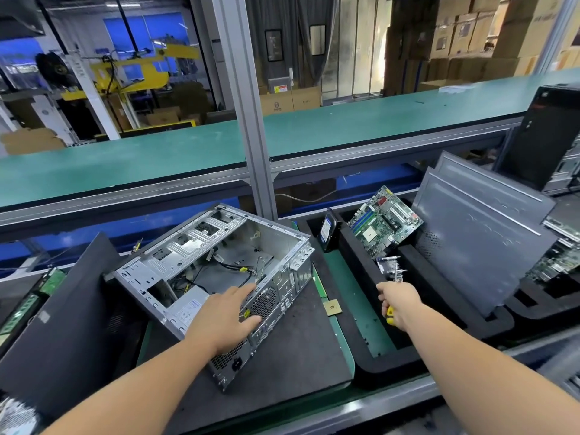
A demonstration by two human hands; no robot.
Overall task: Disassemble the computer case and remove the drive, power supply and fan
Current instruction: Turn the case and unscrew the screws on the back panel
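Observation:
An open silver computer case [188, 246] lies on its side on a dark mat, its side panel off. Loose black cables [232, 266] trail across its floor. A grey power supply [185, 306] sits in its near corner. My left hand [224, 318] rests on the case's rear panel beside the perforated fan grille [263, 302], fingers spread over the edge. To the right, my right hand [398, 304] is closed around a yellow-handled screwdriver [390, 315], over a black foam tray [361, 350]. A drive [328, 229] stands upright in that tray's far slot.
A green motherboard [384, 221] leans in the tray next to a finned heatsink [390, 266]. Grey side panels [480, 237] lean at the right. A small CPU chip [332, 307] lies on the mat. Another black case panel [62, 324] stands at the left. A green conveyor [188, 158] runs behind.

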